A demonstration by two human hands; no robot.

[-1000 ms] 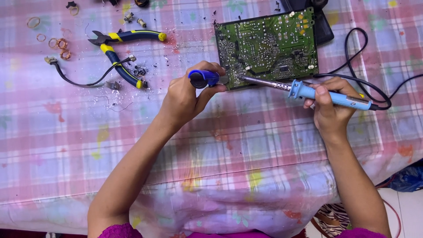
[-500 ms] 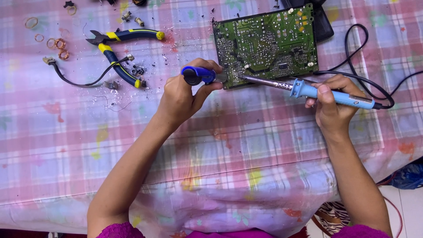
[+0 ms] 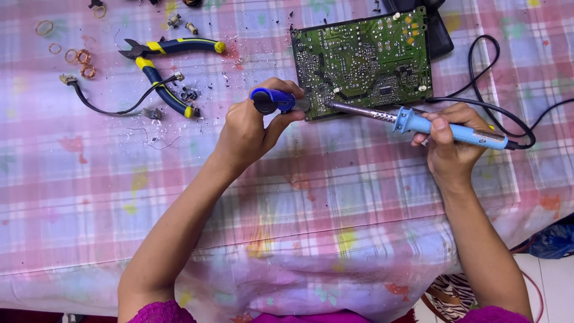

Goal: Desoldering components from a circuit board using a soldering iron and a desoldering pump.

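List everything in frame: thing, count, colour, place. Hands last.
circuit board: 1, green, top centre of table
soldering iron: 1, light blue handle, metal tip at board's lower edge
blue-handled tool: 1, dark blue, at board's lower left corner
pliers: 1, blue and yellow handles, top left
black wire: 1, under the pliers, upper left
copper rings: several, far top left
black cord: 1, loops right of board
tablecloth: 1, pink and white check, covers table
left hand: grips blue-handled tool
right hand: grips soldering iron
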